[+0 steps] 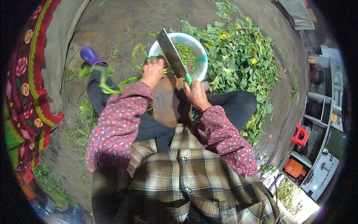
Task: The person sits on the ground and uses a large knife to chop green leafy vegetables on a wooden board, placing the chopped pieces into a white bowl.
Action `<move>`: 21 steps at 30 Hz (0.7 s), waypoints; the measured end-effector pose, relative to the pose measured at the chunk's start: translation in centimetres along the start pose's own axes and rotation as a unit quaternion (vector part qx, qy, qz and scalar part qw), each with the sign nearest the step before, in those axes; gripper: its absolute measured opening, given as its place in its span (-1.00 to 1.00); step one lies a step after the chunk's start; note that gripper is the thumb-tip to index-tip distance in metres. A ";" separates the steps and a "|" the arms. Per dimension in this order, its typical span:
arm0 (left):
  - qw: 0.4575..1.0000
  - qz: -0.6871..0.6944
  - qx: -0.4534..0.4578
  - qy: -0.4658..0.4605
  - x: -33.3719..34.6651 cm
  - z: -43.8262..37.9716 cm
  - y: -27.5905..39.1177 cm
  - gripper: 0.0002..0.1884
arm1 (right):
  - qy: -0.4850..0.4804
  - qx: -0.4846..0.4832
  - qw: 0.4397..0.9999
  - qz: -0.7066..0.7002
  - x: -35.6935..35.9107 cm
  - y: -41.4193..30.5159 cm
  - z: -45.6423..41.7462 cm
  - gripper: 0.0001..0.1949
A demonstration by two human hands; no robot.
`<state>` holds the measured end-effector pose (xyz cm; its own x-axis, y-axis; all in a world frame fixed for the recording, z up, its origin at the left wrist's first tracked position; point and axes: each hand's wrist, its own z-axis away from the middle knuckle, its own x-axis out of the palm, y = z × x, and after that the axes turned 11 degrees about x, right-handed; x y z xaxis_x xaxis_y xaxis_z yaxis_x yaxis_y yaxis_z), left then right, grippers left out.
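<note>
My right hand (196, 95) grips the green handle of a cleaver (173, 54), whose broad blade slants up and left over the basin. Long green vine stems (105, 81) are bunched in my left hand (153, 73), looping out blurred to the left. Their short ends reach the blade. Beneath both hands a wooden chopping board (165, 106) extends from between my legs to the basin. Beyond it stands a white enamel basin (202, 60) with green patches, holding chopped green pieces (188, 56). The blade hides part of the basin and board.
A large heap of leafy vines (237, 53) with some yellow leaves covers the floor at right. Loose stems (86, 123) lie at left. My purple shoe (91, 54) is at upper left. A floral red cloth (25, 92) hangs far left; a red stool (300, 135) and orange gas cylinder (294, 168) stand right.
</note>
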<state>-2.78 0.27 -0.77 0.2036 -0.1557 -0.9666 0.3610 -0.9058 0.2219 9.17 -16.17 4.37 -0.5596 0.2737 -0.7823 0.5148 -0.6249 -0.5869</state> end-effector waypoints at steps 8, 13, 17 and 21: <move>0.983 0.136 0.018 -0.122 -1.8 1.6 -3.9 -0.63 | 0.005 0.035 0.999 -0.004 0.3 0.1 -0.2 -0.69; 0.955 0.261 -0.028 -0.140 -1.6 2.1 -4.3 -0.72 | -0.008 0.025 1.000 0.007 0.1 -0.3 -0.4 -0.68; 0.965 0.198 -0.087 -0.151 -1.5 2.7 -2.9 -0.72 | -0.009 0.024 1.000 0.010 0.2 0.4 -0.4 -0.69; 0.922 0.305 -0.112 -0.213 -1.0 2.3 -4.7 -0.68 | -0.001 0.022 0.999 0.025 0.0 -0.4 -0.5 -0.70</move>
<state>-6.77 3.78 -1.18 0.0721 -0.7924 -0.6058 0.4869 -0.5022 0.7147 9.29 -15.59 4.52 -0.5348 0.2400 -0.8102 0.5130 -0.6696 -0.5370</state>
